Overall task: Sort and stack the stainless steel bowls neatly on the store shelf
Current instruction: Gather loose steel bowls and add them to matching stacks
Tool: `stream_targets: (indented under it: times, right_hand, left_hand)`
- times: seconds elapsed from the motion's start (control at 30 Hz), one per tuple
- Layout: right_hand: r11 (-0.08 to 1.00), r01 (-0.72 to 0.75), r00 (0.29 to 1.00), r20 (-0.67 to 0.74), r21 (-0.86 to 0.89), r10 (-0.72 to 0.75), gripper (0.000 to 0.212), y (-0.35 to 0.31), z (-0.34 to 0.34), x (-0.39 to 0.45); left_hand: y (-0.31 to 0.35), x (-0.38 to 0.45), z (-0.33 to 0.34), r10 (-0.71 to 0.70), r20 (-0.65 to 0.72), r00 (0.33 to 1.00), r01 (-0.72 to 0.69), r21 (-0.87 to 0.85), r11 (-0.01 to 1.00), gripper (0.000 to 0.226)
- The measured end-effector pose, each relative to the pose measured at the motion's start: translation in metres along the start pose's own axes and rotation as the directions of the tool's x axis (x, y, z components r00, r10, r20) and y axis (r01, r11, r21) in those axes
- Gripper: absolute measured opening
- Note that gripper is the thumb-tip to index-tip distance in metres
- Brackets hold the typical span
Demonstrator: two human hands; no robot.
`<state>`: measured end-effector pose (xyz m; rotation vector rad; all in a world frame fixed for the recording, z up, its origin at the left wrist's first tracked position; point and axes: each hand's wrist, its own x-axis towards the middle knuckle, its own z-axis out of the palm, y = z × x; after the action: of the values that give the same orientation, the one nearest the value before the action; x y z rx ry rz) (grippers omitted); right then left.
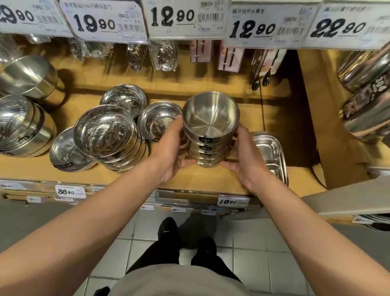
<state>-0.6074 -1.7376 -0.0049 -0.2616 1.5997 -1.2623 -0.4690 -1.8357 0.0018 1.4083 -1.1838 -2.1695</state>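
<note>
Here, at the far left of the wooden shelf (209, 184), a tall stack of shiny bowls (14, 127) leans toward the viewer, with another stack (30, 76) behind it lying more on its side. Next to the right comes a wide flat bowl (66, 150), partly covered by a larger leaning stack of polished bowls (105, 133), and behind those sit two single bowls, one (125, 99) further back and one (156, 118) just beside the left hand. The left hand (170, 150) holds the left side of a stack of matte steel bowls (208, 130), fingers curled round its wall and thumb near its base. This stack stands upright on the middle of the shelf, each bowl carrying a small dark label. The right hand (245, 154) clasps the opposite side in the same manner. Just to the right, touching the back of that hand, lies a rectangular steel tray (273, 154). Price tags (186, 15) hang in a row above.
</note>
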Motion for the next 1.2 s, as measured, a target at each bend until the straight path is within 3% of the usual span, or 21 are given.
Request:
stream_targets:
  times: [0.3,0.7,0.97,1.2]
  right_hand:
    - [1.0,0.016,0.998,-0.054,-0.02,-0.017,0.022,-0.007,0.002,-0.004]
    - [0.999,0.011,0.991,-0.135,0.034,-0.006,0.025,-0.01,0.001,-0.006]
    - [0.992,-0.02,0.987,-0.153,0.126,0.04,0.051,0.0,-0.004,-0.006]
    - [0.995,-0.103,0.972,-0.211,0.014,0.104,0.022,0.038,-0.005,-0.03]
  left_hand:
    - [0.006,-0.004,0.012,-0.017,-0.036,0.999,0.018,0.014,1.0,0.041]
    - [0.005,-0.005,0.018,-0.015,-0.001,1.0,0.015,-0.006,1.0,0.057]
    - [0.005,-0.003,0.012,-0.048,0.023,0.999,0.049,-0.026,0.998,0.061]
    - [-0.008,-0.03,-0.015,-0.09,-0.076,0.993,0.091,0.013,0.996,0.049]
